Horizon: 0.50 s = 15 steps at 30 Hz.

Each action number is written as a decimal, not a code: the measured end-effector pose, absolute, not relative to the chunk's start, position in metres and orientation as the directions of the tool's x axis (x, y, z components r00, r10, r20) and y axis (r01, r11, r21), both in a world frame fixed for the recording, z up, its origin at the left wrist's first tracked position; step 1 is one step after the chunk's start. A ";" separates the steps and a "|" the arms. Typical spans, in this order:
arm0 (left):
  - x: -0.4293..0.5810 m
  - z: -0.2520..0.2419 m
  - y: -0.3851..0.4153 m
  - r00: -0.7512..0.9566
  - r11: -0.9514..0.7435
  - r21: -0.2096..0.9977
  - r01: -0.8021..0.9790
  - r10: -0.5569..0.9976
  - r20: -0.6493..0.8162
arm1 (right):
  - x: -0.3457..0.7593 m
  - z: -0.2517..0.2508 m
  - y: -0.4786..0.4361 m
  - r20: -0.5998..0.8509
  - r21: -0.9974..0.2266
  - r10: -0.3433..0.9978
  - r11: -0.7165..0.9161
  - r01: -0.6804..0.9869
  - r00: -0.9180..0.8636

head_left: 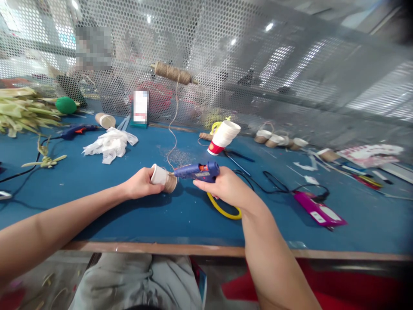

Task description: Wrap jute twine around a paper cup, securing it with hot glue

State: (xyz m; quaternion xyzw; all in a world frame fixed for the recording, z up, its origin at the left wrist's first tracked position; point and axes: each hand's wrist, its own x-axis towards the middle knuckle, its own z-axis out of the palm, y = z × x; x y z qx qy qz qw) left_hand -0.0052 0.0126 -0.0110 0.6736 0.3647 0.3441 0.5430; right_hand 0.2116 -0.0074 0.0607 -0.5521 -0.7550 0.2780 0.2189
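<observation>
My left hand point(143, 184) is closed around a white paper cup point(158, 174) lying on its side, its lower part wrapped in brown twine point(170, 184). In my right hand point(226, 185) is a blue hot glue gun point(196, 171), its nozzle pointing left and meeting the cup near the edge of the wrapping. A strand of twine point(176, 116) runs from the cup up to a spool point(172, 73) on the mesh panel. Under my right hand lies a yellow ring-shaped handle point(224, 210), partly hidden.
A stack of paper cups point(224, 135) stands behind my right hand. Several twine-wrapped cups point(275, 140) sit farther right. A purple power strip point(319, 209) with a black cable lies at right. Crumpled white plastic point(109, 144) and another glue gun point(77, 131) are at left.
</observation>
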 end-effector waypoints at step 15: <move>-0.008 -0.015 0.013 0.536 -0.219 0.961 0.168 0.839 0.097 | 0.216 0.059 -0.004 -0.026 -0.673 0.952 0.210 0.709 -0.306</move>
